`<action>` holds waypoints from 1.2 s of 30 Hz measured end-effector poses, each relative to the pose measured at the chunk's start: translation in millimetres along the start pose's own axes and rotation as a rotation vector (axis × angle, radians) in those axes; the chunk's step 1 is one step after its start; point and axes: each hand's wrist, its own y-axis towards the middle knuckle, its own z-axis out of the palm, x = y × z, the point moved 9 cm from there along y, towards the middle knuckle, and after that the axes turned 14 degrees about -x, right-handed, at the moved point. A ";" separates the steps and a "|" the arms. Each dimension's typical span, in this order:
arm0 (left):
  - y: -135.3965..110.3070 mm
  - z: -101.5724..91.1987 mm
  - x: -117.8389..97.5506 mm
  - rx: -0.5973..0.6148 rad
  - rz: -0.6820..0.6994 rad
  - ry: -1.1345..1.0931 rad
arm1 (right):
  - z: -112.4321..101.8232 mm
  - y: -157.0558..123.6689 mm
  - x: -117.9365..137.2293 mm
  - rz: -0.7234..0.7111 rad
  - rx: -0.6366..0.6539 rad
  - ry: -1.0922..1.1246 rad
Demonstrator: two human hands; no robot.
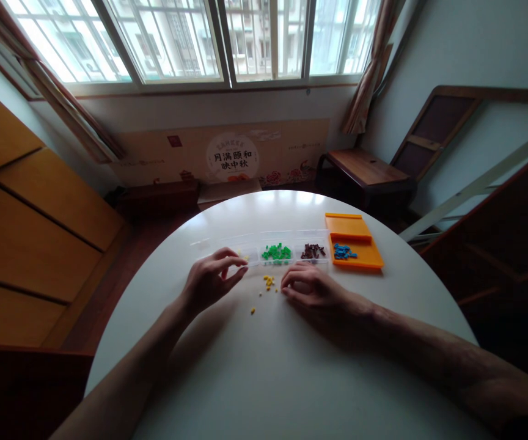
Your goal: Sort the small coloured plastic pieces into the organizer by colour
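Small yellow pieces (269, 282) lie in a loose cluster on the white table, with a lone yellow piece (252, 311) nearer to me. My left hand (213, 276) hovers at the near edge of a clear compartment box, its thumb and index fingertips slightly apart. Partly behind those fingers are a few pale yellow pieces (241, 255) in the left compartment. My right hand (307, 285) rests just right of the cluster, fingers curled and thumb pressed toward the index finger. Whatever it may pinch is too small to make out. Green pieces (277, 252) and dark brown pieces (313, 251) fill neighbouring compartments.
An opened orange case (360, 261) stands right of the clear box, with blue pieces (345, 252) in its near half. The round white table (264, 379) curves away toward the window. A wooden chair (369, 168) is beyond its far right edge.
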 end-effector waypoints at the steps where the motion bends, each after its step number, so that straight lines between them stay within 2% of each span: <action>1: -2.5 5.8 -6.0 0.050 0.036 -0.045 | 0.1 -0.3 -0.3 -0.003 0.001 -0.005; 4: -10.5 21.0 -21.2 0.186 0.103 -0.138 | 0.4 -1.5 -1.5 -0.008 0.002 -0.021; 7: -16.3 32.0 -28.7 0.296 0.097 -0.196 | 0.6 -2.7 -2.9 0.000 0.001 -0.030; 12: -19.2 38.3 -32.5 0.360 0.079 -0.262 | 1.4 -3.6 -5.4 -0.002 -0.009 -0.037; 18: -17.6 36.4 -29.8 0.307 0.105 -0.231 | 3.1 -4.8 -7.1 -0.020 -0.002 -0.069; 21: -9.6 24.5 -18.5 0.154 0.072 -0.137 | 3.2 -5.1 -6.3 -0.018 0.000 -0.063; 23: -4.3 12.1 -5.9 0.021 0.011 -0.022 | 3.2 -4.8 -5.7 -0.012 0.001 -0.049; 25: -2.3 2.5 5.5 -0.061 -0.050 0.087 | 3.2 -4.1 -5.3 -0.008 -0.002 -0.042; 29: -3.7 -2.5 15.8 -0.083 -0.090 0.183 | 3.4 -2.0 -1.7 -0.022 0.000 -0.041; 36: -5.7 -0.1 2.5 -0.076 0.007 0.165 | 4.9 -0.4 -0.1 -0.015 0.001 -0.029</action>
